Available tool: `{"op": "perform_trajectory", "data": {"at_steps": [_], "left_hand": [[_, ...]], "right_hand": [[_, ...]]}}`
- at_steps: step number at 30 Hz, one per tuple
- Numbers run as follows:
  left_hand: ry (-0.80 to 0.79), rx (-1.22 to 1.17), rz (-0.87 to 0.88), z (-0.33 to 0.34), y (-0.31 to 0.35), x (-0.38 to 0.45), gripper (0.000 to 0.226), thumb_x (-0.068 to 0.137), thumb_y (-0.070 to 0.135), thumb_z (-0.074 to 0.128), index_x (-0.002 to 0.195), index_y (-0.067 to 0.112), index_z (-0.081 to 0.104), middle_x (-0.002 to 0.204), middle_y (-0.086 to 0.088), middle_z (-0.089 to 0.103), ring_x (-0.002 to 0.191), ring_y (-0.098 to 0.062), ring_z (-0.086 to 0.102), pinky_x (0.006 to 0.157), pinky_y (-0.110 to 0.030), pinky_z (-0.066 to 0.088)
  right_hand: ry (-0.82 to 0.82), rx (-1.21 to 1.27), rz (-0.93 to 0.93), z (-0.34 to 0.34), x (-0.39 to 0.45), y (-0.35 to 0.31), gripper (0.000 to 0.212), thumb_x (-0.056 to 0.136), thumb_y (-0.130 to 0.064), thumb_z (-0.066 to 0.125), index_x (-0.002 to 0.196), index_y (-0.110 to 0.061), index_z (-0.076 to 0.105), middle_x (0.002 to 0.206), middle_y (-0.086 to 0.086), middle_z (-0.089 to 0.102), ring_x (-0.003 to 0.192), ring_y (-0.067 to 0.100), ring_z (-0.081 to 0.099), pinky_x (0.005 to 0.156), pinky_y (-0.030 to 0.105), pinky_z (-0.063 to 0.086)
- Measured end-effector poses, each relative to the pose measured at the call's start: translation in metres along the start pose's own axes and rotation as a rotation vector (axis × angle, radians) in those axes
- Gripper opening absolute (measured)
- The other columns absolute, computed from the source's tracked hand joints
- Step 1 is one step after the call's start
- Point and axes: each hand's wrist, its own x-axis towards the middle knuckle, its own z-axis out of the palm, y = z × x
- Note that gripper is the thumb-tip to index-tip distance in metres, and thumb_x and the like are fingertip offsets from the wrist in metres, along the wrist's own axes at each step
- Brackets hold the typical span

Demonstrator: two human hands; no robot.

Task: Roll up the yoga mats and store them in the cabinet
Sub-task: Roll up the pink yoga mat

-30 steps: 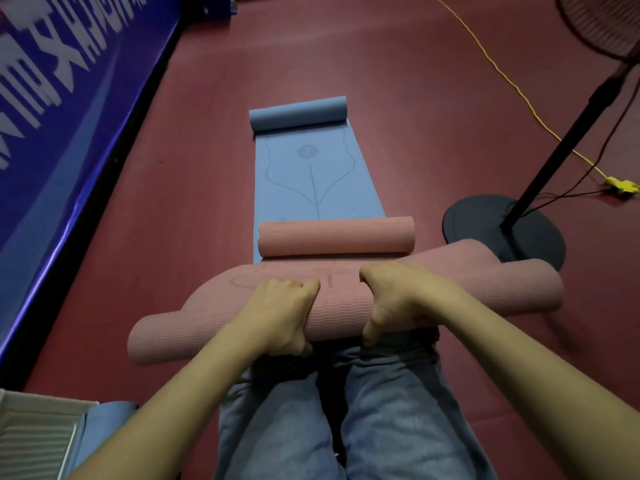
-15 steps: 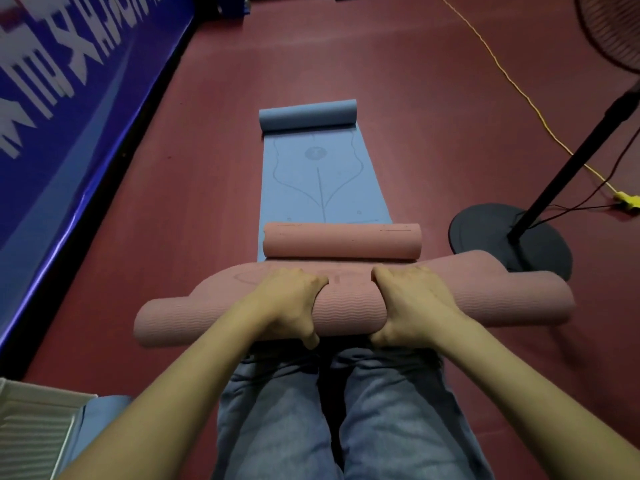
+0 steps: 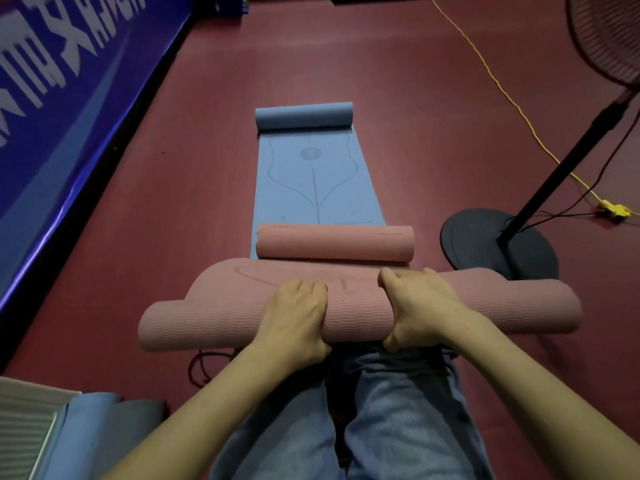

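A pink yoga mat (image 3: 207, 317) lies across my knees as a thick, partly rolled tube. My left hand (image 3: 294, 317) and my right hand (image 3: 419, 310) both grip its middle, fingers curled over the top and thumbs underneath. Just beyond it the mat's far end sits as a smaller pink roll (image 3: 336, 242). Under that roll a blue yoga mat (image 3: 315, 181) stretches away flat on the floor, its far end curled into a roll (image 3: 304, 116).
A standing fan's round black base (image 3: 485, 244) and pole are close on the right, with a yellow cable (image 3: 502, 95) behind. A blue banner wall (image 3: 69, 98) runs along the left. At bottom left lie a rolled blue mat (image 3: 79, 438) and a white slatted edge (image 3: 20, 427).
Both hands have shifted their hold on the pink mat, turning the roll slightly forward. The view has moved a little closer and lower.
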Motion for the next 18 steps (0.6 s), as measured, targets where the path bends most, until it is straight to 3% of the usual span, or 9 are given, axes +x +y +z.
{"op": "perform_trajectory", "data": {"at_steps": [2, 4, 6, 8, 11, 14, 18], "left_hand": [[0.009, 0.011, 0.024, 0.004, 0.001, 0.003, 0.057, 0.047, 0.048, 0.081, 0.089, 0.017, 0.059, 0.084, -0.001, 0.064, 0.076, -0.024, 0.059, 0.062, -0.030, 0.037], [0.046, 0.007, 0.018, 0.009, 0.002, 0.003, 0.067, 0.040, 0.042, 0.085, 0.095, 0.012, 0.064, 0.087, -0.004, 0.065, 0.077, -0.027, 0.062, 0.064, -0.032, 0.047], [0.116, 0.021, -0.003, 0.020, 0.006, -0.005, 0.077, 0.046, 0.027, 0.083, 0.117, 0.002, 0.064, 0.107, -0.013, 0.067, 0.098, -0.034, 0.064, 0.088, -0.041, 0.055], [0.176, 0.053, -0.016, 0.029, 0.009, -0.013, 0.082, 0.055, 0.016, 0.076, 0.133, -0.004, 0.057, 0.124, -0.019, 0.063, 0.113, -0.038, 0.059, 0.104, -0.047, 0.049], [0.160, 0.095, -0.018, 0.028, 0.005, -0.005, 0.083, 0.052, 0.013, 0.077, 0.131, -0.004, 0.059, 0.111, -0.017, 0.065, 0.094, -0.035, 0.060, 0.089, -0.043, 0.052], [0.071, 0.137, 0.008, 0.021, 0.000, 0.018, 0.071, 0.039, 0.015, 0.080, 0.107, 0.004, 0.065, 0.088, -0.010, 0.064, 0.075, -0.032, 0.058, 0.069, -0.038, 0.047], [-0.065, 0.171, 0.079, 0.007, -0.003, 0.034, 0.045, 0.045, 0.020, 0.072, 0.087, 0.016, 0.054, 0.080, -0.006, 0.062, 0.069, -0.030, 0.060, 0.066, -0.033, 0.029]], "right_hand": [[-0.024, 0.053, 0.019, 0.003, 0.000, 0.004, 0.092, 0.047, -0.061, 0.080, 0.124, -0.024, 0.047, 0.119, -0.004, 0.062, 0.106, 0.025, 0.060, 0.090, 0.036, 0.044], [-0.054, 0.099, 0.024, 0.001, 0.003, 0.007, 0.098, 0.049, -0.061, 0.083, 0.132, -0.024, 0.046, 0.125, -0.003, 0.061, 0.111, 0.025, 0.059, 0.088, 0.034, 0.045], [-0.081, 0.123, 0.011, -0.003, 0.008, 0.010, 0.101, 0.049, -0.062, 0.084, 0.135, -0.025, 0.045, 0.128, -0.004, 0.061, 0.112, 0.023, 0.060, 0.083, 0.034, 0.042], [-0.119, 0.137, 0.008, -0.009, 0.012, 0.011, 0.100, 0.050, -0.061, 0.085, 0.134, -0.026, 0.045, 0.127, -0.005, 0.062, 0.110, 0.022, 0.060, 0.080, 0.033, 0.039], [-0.202, 0.187, 0.038, -0.017, 0.016, 0.014, 0.104, 0.048, -0.058, 0.089, 0.137, -0.028, 0.044, 0.128, -0.006, 0.060, 0.103, 0.021, 0.058, 0.080, 0.031, 0.042], [-0.263, 0.284, 0.103, -0.024, 0.020, 0.019, 0.109, 0.045, -0.058, 0.092, 0.139, -0.031, 0.042, 0.129, -0.007, 0.057, 0.100, 0.018, 0.052, 0.082, 0.033, 0.046], [-0.148, 0.254, 0.131, -0.011, 0.019, 0.026, 0.107, 0.038, -0.069, 0.086, 0.128, -0.034, 0.039, 0.122, -0.007, 0.052, 0.106, 0.020, 0.054, 0.085, 0.037, 0.048]]}}
